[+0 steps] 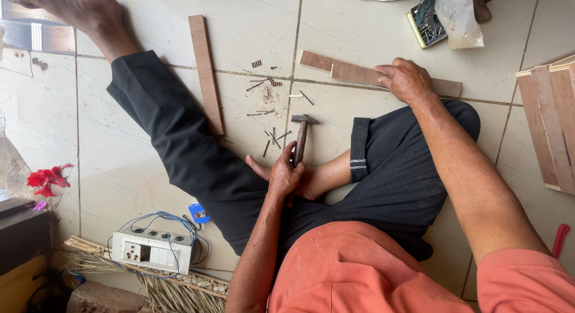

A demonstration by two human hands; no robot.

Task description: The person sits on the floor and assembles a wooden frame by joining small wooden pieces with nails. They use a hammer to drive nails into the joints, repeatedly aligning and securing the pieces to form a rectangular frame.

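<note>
left hand [286, 175] fingers closed round hammer [300, 137], right hand [406, 79] flat on strip [365, 76]; strip may slip, loose nails [271, 112] scatter.

Item one: a small blue tag [198, 213], rectangular, with a white and red patch, is seen lying on the tiled floor [251, 13] beside the black trouser leg. Item two: a flat square box [424, 22], dark green with a yellow rim, is set open near the floor's far edge, partly covered by a pale, crumpled plastic bag [458, 16].
</note>
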